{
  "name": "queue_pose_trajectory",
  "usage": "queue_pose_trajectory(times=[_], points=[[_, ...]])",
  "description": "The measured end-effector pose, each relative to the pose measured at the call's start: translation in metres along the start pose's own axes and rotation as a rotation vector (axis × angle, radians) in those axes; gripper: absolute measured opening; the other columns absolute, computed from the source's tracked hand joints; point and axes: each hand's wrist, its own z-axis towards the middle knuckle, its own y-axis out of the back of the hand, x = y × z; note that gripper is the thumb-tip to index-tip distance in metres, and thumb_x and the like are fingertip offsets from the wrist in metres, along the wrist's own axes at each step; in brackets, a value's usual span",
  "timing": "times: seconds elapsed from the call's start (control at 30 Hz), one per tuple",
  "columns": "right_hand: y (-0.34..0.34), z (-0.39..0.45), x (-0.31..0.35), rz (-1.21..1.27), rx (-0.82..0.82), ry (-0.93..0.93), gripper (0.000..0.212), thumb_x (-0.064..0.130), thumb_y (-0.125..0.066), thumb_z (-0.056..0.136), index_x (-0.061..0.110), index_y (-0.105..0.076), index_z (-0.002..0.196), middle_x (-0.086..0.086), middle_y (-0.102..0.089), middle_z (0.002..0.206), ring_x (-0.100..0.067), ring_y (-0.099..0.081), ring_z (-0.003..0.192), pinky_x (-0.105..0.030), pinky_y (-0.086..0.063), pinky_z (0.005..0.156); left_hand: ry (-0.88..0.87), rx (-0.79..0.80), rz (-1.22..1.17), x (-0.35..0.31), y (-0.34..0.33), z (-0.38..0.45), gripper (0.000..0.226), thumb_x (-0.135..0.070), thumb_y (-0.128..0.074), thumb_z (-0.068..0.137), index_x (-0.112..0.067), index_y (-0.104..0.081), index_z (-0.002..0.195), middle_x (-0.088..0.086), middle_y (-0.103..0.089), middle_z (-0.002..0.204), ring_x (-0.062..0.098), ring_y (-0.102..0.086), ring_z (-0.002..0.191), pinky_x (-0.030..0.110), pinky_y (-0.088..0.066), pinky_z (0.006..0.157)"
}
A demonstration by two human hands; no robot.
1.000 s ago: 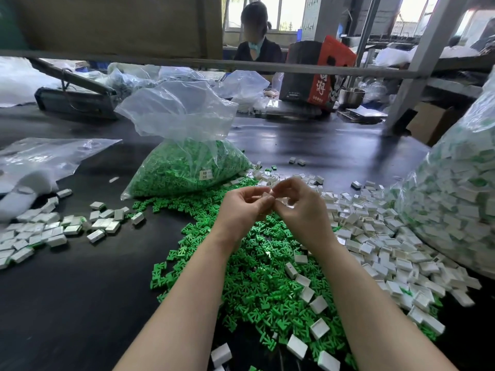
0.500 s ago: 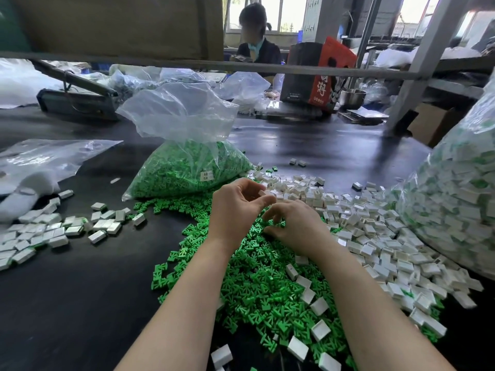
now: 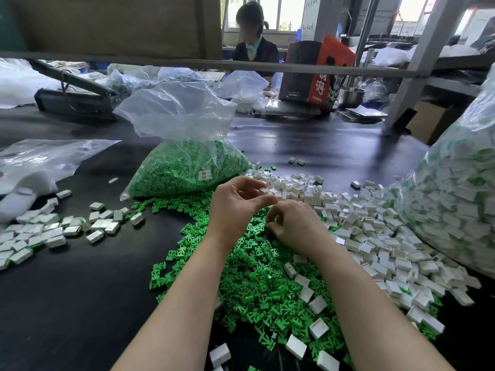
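Observation:
A spread of small green plastic clips [image 3: 254, 279] lies on the black table in front of me. To its right is a heap of small white housings [image 3: 361, 231]. My left hand [image 3: 235, 210] hovers above the far edge of the green pile and pinches one white housing [image 3: 263, 190] at its fingertips. Just to the right and lower, my right hand [image 3: 294, 228] is down on the green clips, its thumb and index finger curled round one clip at the pile's top.
A clear bag of green clips [image 3: 187, 170] stands behind the hands. A large bag of assembled pieces [image 3: 455, 204] fills the right edge. Assembled white pieces [image 3: 40, 231] lie at the left beside an empty plastic bag [image 3: 40, 162]. A person [image 3: 251, 46] sits beyond a metal bar [image 3: 241, 66].
The hands were together in the air over the pile. The right hand has dropped onto the green clips; the left has stayed up with a white housing at its fingertips.

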Motion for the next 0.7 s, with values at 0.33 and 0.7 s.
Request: queue_pose_trajectory(times=[0.33,0.7], points=[[0.001,0.003,-0.004,0.047,-0.023,-0.073,0.014,0.016,-0.062,0.089,0.01,-0.073,0.097,-0.002,-0.07,0.092,-0.016,-0.063,0.083,-0.035,-0.056,0.086,0.079,-0.004,-0.298,0.0,0.002,0.0,0.025,-0.018,-0.08,0.066,-0.014,-0.074,0.09,-0.001,-0.075,0.079,0.009,-0.069,0.075,0.017,-0.053,0.069],[0.021,0.003,0.0,1.376,-0.367,-0.284,0.013,0.0,-0.066,0.088,0.011,-0.073,0.085,-0.002,-0.071,0.072,-0.005,-0.059,0.054,-0.017,-0.048,0.051,0.382,0.029,-0.685,0.005,0.006,0.002,0.028,-0.007,-0.073,0.067,-0.004,-0.068,0.094,0.012,-0.075,0.086,0.019,-0.073,0.079,0.021,-0.057,0.066]])
